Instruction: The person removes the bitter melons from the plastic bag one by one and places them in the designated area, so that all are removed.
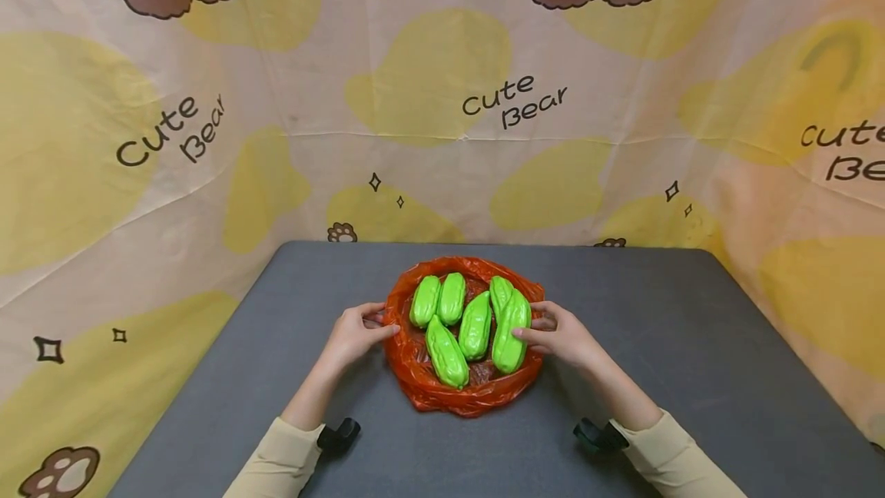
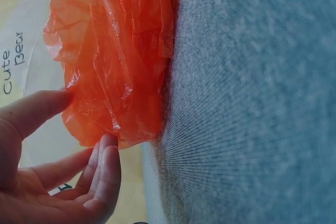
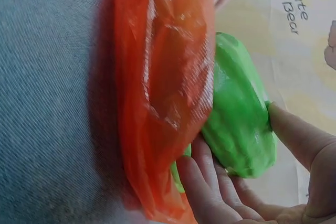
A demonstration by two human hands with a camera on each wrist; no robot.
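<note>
Right hand (image 1: 561,335) grips a green piece (image 1: 512,333)

Near the lower centre of the head view, a red plastic bag (image 1: 459,402) sits on the grey worktop (image 1: 657,306), its rim spread into a ring around six glossy green pieces. The gripped piece is the rightmost; the right grip has its thumb on one face and its fingers on the other, and in the right wrist view part of it stands above the rim. At the bag's left edge, the left hand (image 1: 356,333) holds the plastic wall, thumb at the rim, fingers lower on the outside. A printed cloth (image 1: 429,75) fills the upper frame.
</note>
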